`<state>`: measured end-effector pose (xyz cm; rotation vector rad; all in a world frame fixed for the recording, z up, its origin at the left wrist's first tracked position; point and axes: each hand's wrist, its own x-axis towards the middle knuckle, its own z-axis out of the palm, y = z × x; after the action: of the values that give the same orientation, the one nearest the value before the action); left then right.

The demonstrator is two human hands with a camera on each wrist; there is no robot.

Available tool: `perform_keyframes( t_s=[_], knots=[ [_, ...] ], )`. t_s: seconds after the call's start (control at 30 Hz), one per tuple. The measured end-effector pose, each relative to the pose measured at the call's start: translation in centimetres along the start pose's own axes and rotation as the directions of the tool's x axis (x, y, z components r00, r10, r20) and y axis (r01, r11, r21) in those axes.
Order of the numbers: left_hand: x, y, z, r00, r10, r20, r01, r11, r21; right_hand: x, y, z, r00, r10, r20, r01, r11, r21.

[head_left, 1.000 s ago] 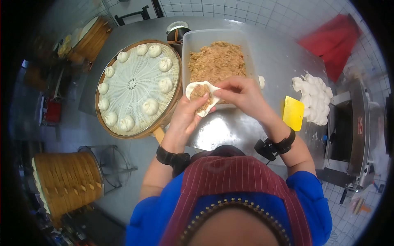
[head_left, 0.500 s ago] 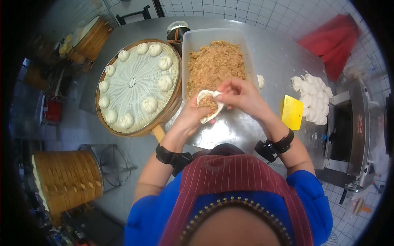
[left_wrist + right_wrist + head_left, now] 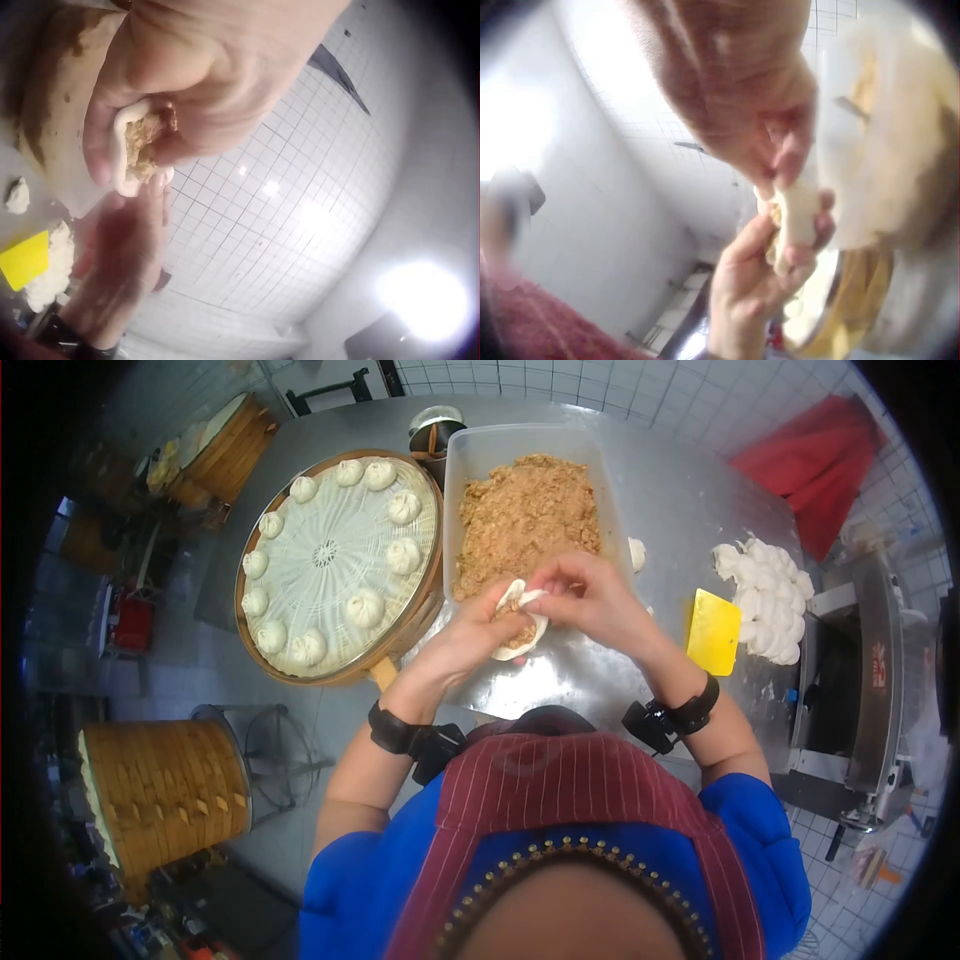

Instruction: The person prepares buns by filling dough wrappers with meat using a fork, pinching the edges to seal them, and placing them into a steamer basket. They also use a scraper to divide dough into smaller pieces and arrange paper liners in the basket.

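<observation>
One filled dough wrapper (image 3: 539,632), gripped by left hand (image 3: 466,640) from 8 o'clock; right hand (image 3: 590,598) pinches rim at 1 o'clock. Long axis, head view: roughly 12-to-6. Both hands touching; left covers more. Filling (image 3: 139,142) partly exposed; plastic tub (image 3: 525,440) beyond, at 12.

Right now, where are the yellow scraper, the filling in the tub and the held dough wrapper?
Yellow scraper (image 3: 713,632), head view: its flat face.
Filling (image 3: 530,510), head view: middle of the heap.
Dough wrapper (image 3: 799,216), right wrist view: its outer side.
</observation>
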<state>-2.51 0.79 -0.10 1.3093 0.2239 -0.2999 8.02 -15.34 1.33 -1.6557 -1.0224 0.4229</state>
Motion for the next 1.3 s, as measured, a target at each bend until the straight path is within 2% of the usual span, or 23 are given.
perform_keyframes(
  t_s=[0.07,0.13,0.2,0.23,0.3,0.33,0.4,0.43,0.47,0.5,0.57,0.63,0.7,0.77,0.8,0.87,0.93,1.0,1.03,1.13,1.2,1.27,1.3],
  knots=[
    [0.1,0.1,0.1,1.000,-0.013,-0.013,0.014,0.996,0.091,0.2,-0.1,0.1,0.983,0.182,0.012,-0.182,0.976,0.123],
    [0.0,0.5,0.1,1.000,-0.015,-0.024,0.020,0.982,0.188,-0.1,0.0,0.2,0.974,0.223,0.046,-0.227,0.965,0.129],
    [-0.6,1.0,-0.1,0.995,0.012,-0.104,-0.016,0.999,-0.036,-0.1,0.5,-0.2,0.961,0.266,0.075,-0.274,0.952,0.134],
    [-0.7,1.1,-0.4,0.995,0.009,-0.102,-0.013,0.999,-0.036,-0.2,0.9,-0.6,0.975,0.221,0.022,-0.222,0.967,0.122],
    [-1.0,1.2,-1.0,0.998,-0.034,-0.051,0.011,0.912,-0.410,-0.4,1.5,-0.7,0.978,0.202,-0.054,-0.194,0.973,0.128],
    [-0.8,0.7,-1.1,0.998,-0.036,-0.050,0.013,0.912,-0.410,-0.3,1.3,-0.6,0.978,0.204,-0.054,-0.196,0.972,0.129],
    [-0.1,-0.8,-0.9,1.000,0.020,-0.023,-0.027,0.935,-0.354,0.0,0.8,-0.4,0.968,0.244,0.061,-0.251,0.954,0.164],
    [-0.3,-0.7,-0.5,0.998,-0.012,-0.066,-0.005,0.970,-0.245,-0.1,0.8,-0.3,0.968,0.244,0.061,-0.251,0.954,0.164],
    [-0.2,-1.0,-0.1,0.998,-0.011,-0.066,-0.006,0.970,-0.244,-0.1,0.9,-0.2,0.995,0.095,0.032,-0.096,0.995,0.033],
    [-0.1,-1.5,0.1,0.991,0.072,-0.115,-0.084,0.991,-0.100,-0.2,1.0,-0.2,0.998,-0.058,0.023,0.060,0.993,-0.102],
    [-0.1,-1.7,0.4,0.969,0.215,-0.125,-0.183,0.957,0.226,0.0,1.0,0.3,1.000,0.023,0.003,-0.023,0.998,-0.051],
    [0.0,-2.0,0.1,0.971,0.211,-0.110,-0.179,0.953,0.246,-0.2,1.0,0.5,0.995,0.098,-0.011,-0.098,0.995,-0.005],
    [-0.2,-1.5,0.0,0.972,0.214,-0.092,-0.182,0.945,0.273,-0.4,1.2,0.5,0.977,0.196,0.086,-0.199,0.979,0.036],
    [-1.2,-0.4,0.3,0.994,-0.005,-0.109,-0.016,0.983,-0.184,-0.6,1.2,0.4,0.970,0.233,0.068,-0.240,0.963,0.124],
    [-1.2,-0.5,0.0,0.994,-0.005,-0.109,-0.015,0.983,-0.184,-0.7,1.1,0.3,0.961,0.272,0.052,-0.276,0.938,0.211],
    [-1.0,-1.2,-0.9,0.991,0.121,-0.058,-0.134,0.884,-0.448,-0.5,0.8,0.4,0.957,0.286,0.048,-0.288,0.922,0.259],
    [-0.8,-1.8,-0.5,0.987,0.141,-0.081,-0.161,0.899,-0.407,-0.5,0.4,0.5,0.954,0.297,0.051,-0.298,0.904,0.307],
    [-1.2,-1.6,0.1,0.973,0.128,-0.191,-0.146,0.986,-0.080,-0.5,-0.1,0.5,0.997,0.032,0.068,-0.030,0.999,-0.024],
    [-1.4,-1.3,0.3,0.984,0.123,-0.127,-0.136,0.986,-0.099,-0.5,-0.3,0.6,0.996,0.019,0.081,-0.018,1.000,-0.015],
    [-1.5,-1.5,0.4,0.989,0.062,-0.135,-0.080,0.988,-0.129,-0.4,-0.3,1.0,0.996,0.022,0.086,-0.025,0.999,0.041],
    [-1.7,-1.1,0.1,0.988,0.053,-0.147,-0.079,0.981,-0.179,-0.1,0.3,1.2,0.974,0.182,0.131,-0.208,0.952,0.224],
    [-1.9,-1.0,0.2,0.991,0.031,-0.132,-0.061,0.971,-0.231,-0.3,0.1,1.3,0.959,0.251,0.132,-0.271,0.949,0.161],
    [-2.2,-0.9,0.0,0.984,0.092,-0.154,-0.136,0.943,-0.304,-0.3,0.1,1.2,0.963,0.246,0.111,-0.260,0.955,0.141]
  ],
)
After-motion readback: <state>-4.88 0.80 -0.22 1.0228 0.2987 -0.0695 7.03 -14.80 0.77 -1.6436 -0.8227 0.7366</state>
